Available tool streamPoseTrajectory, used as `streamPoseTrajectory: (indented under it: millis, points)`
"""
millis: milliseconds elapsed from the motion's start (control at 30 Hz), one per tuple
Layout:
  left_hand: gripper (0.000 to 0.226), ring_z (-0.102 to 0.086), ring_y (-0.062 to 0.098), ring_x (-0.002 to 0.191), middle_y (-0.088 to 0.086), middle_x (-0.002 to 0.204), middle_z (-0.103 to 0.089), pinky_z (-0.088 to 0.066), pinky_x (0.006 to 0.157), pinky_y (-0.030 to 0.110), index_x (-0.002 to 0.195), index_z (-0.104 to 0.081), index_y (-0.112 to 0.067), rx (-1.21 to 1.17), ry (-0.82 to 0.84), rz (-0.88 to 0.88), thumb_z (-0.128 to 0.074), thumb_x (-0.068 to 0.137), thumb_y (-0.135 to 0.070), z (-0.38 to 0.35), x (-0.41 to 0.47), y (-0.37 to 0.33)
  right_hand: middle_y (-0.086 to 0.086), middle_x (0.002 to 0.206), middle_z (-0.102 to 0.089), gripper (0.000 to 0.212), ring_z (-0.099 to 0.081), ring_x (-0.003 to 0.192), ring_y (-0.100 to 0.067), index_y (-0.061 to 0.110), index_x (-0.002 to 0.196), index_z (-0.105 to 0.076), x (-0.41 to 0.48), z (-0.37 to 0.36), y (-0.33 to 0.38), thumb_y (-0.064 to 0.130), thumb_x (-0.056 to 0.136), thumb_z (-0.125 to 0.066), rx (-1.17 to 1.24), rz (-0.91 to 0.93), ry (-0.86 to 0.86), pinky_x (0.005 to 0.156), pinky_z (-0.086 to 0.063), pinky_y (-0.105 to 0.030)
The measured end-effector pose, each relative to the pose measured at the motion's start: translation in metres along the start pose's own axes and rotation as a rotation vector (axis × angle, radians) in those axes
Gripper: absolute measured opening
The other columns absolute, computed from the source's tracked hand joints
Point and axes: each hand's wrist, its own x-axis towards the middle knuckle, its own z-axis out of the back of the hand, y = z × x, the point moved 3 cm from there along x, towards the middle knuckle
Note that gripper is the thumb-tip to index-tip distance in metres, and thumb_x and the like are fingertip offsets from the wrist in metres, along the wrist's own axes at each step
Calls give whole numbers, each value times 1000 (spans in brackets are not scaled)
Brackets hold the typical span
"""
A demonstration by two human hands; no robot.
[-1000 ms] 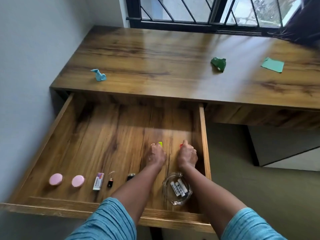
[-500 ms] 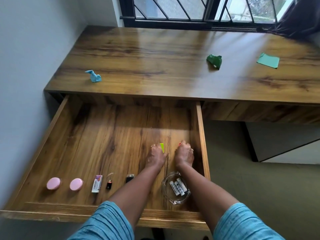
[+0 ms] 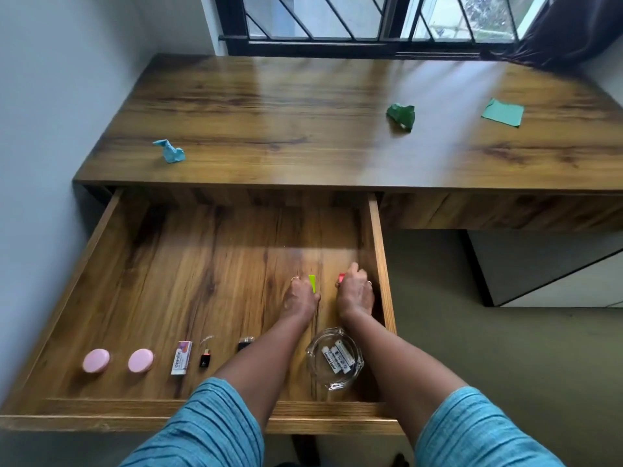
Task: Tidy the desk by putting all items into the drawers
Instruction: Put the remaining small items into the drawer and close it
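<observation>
Wood grain runs across the open drawer (image 3: 101, 298) under my arms, with two pink discs (image 3: 96, 360), an eraser (image 3: 181, 362) and a glass dish (image 3: 333, 364) along its front. My left hand (image 3: 301, 298) is curled beside a lime-green piece (image 3: 313, 283); whether I pinch it, I cannot tell. My right hand (image 3: 354, 291) closes on a red piece (image 3: 341, 277) near the side wall. Drawing back carelessly, a forearm could knock the dish. Three folded papers — blue (image 3: 170, 151), dark green (image 3: 400, 116), pale green (image 3: 503, 112) — wait on the desk (image 3: 303, 96).

A room corner by a window

A black barred window (image 3: 371, 25) lets daylight in. White wall (image 3: 50, 112) on the left, dark curtain (image 3: 566, 32), green floor (image 3: 448, 335).
</observation>
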Motion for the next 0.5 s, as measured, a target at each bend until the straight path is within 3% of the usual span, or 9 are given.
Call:
streamPoseTrajectory:
  millis: [200, 300, 400, 500]
  points:
    - [43, -60, 22, 109, 11, 123, -57, -49, 83, 27, 129, -50, -8, 11, 12, 17, -56, 94, -31, -1, -6, -2, -15, 116, -56, 27, -60, 102, -29, 5, 125, -45, 0, 22, 4, 7, 99, -38, 40, 54, -87, 81, -50, -33]
    - [41, -59, 20, 99, 10, 119, -56, -44, 73, 24, 123, -55, -7, -14, -16, 69, -55, 94, -36, 3, -7, -6, -15, 114, -57, 26, -60, 100, -28, 7, 123, -47, 3, 39, 8, 10, 99, -37, 97, 118, -126, 83, -53, -35]
    - [38, -58, 24, 109, 13, 125, -54, -49, 89, 31, 126, -52, -4, 64, -43, 88, -44, 100, -31, 10, -6, -17, -15, 111, -61, 25, -63, 98, -27, 6, 122, -49, 6, 64, 6, 12, 99, -42, 152, 215, -160, 81, -54, -34]
    - [40, -48, 33, 125, 19, 136, -46, -41, 103, 38, 137, -40, 2, -5, -101, 98, -37, 102, -18, 10, -11, -41, -16, 115, -59, 30, -62, 100, -29, 5, 127, -48, 11, 92, -12, 12, 99, -41, 139, 291, -178, 80, -51, -33]
